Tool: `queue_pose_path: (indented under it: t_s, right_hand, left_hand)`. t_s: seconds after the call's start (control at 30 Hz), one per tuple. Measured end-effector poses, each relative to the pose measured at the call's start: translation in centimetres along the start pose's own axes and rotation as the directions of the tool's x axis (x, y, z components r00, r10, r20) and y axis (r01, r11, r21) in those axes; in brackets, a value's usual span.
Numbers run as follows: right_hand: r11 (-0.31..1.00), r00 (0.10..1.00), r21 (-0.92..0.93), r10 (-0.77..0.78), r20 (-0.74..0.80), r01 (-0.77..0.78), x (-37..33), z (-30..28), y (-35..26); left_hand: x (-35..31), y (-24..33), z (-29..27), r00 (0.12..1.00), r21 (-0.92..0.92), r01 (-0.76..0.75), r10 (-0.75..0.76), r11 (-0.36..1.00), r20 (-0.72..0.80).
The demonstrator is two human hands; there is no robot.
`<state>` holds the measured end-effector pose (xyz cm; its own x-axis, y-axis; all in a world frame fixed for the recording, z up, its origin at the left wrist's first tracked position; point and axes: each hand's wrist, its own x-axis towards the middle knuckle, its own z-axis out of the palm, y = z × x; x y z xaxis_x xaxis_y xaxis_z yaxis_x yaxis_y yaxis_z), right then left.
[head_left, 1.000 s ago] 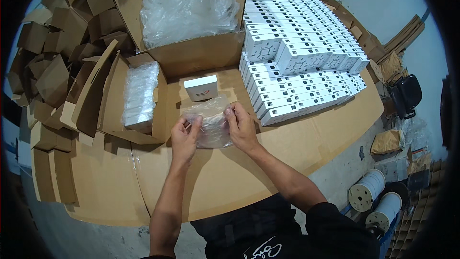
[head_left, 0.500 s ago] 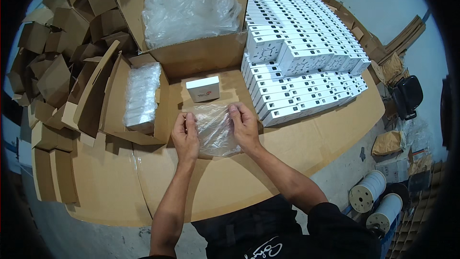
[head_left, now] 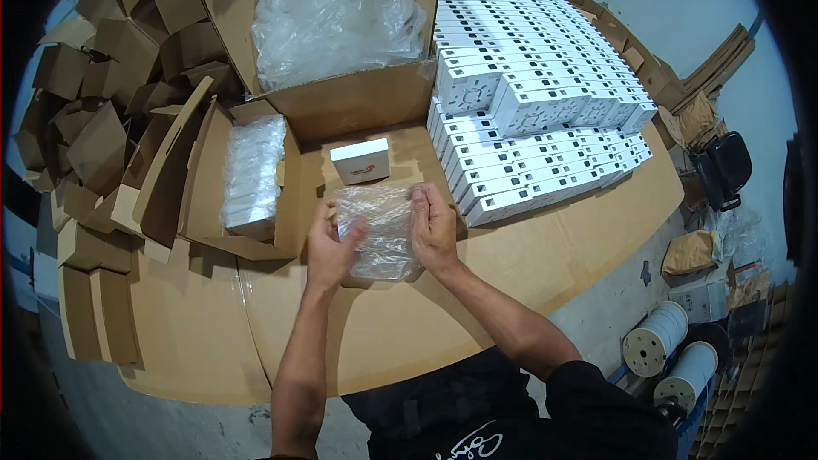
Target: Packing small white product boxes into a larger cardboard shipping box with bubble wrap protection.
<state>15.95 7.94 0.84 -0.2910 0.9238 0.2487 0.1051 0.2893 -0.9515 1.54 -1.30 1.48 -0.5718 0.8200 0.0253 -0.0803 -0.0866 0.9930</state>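
Note:
A clear, wrinkled plastic bag (head_left: 383,243) is held flat between my two hands, above the cardboard-covered table. My right hand (head_left: 436,230) pinches its upper right edge with thumb and fingers. At the bag's left edge is my left hand (head_left: 327,249), its thumb lying over the front and slightly blurred, its other fingers partly hidden behind. Just beyond the bag a small white box (head_left: 360,163) stands upright on the cardboard. To the left, an open cardboard carton (head_left: 294,196) holds a row of white boxes in clear plastic (head_left: 254,170).
At the back, a large carton (head_left: 349,98) is heaped with clear plastic bags (head_left: 341,17). Stacked white boxes (head_left: 545,111) fill the table's right side. Empty brown cartons (head_left: 102,136) pile up at the left. Cable spools (head_left: 656,339) stand on the floor at right.
My left thumb has moved away from the bag's upper left edge, inward and down over its front. The bag looks more spread out. My right hand keeps its grip.

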Motion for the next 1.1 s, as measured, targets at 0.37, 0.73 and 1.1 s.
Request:
queue_pose_path:
  t_s: [0.37, 0.73, 1.1]
  right_hand:
    - [0.977, 0.978, 0.051, -0.207, 0.002, 0.206, 3.1, 0.4, -2.6]
    - [0.619, 0.724, -0.376, -0.566, 0.395, 0.689, 4.4, 0.0, -5.2]
    - [0.694, 0.784, -0.369, -0.506, 0.36, 0.618, 5.0, 0.0, -4.6]
  left_hand:
    - [0.5, 0.2, -1.3, 0.982, 0.103, 0.107, -0.121, 0.989, 0.143]
    - [0.6, 0.0, -0.7, 0.995, 0.103, 0.039, -0.048, 0.994, 0.085]
    - [0.9, -0.7, -0.6, 0.999, 0.051, -0.024, 0.021, 0.998, 0.042]
